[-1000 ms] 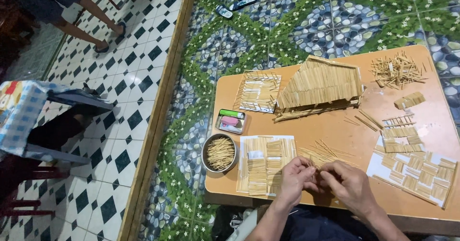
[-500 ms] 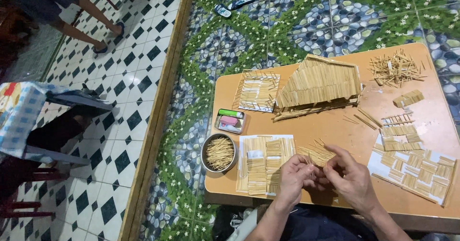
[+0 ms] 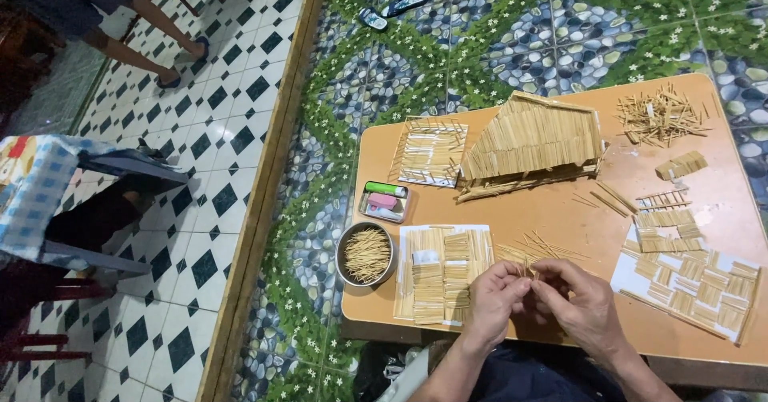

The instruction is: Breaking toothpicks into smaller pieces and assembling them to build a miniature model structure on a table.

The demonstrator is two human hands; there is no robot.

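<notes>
On the low orange-brown wooden table (image 3: 560,218), the sloped stick-built model house (image 3: 532,142) has not moved. The right hand (image 3: 588,306), raised half a second ago, now meets the left hand (image 3: 492,298); both pinch thin pale sticks (image 3: 530,252) at the near edge.

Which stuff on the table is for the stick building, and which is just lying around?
In use: left hand and right hand pinching thin sticks; stick panels on paper; bowl of sticks; stick roof.

Lying about: sandals on the floor; blue stool.
</notes>
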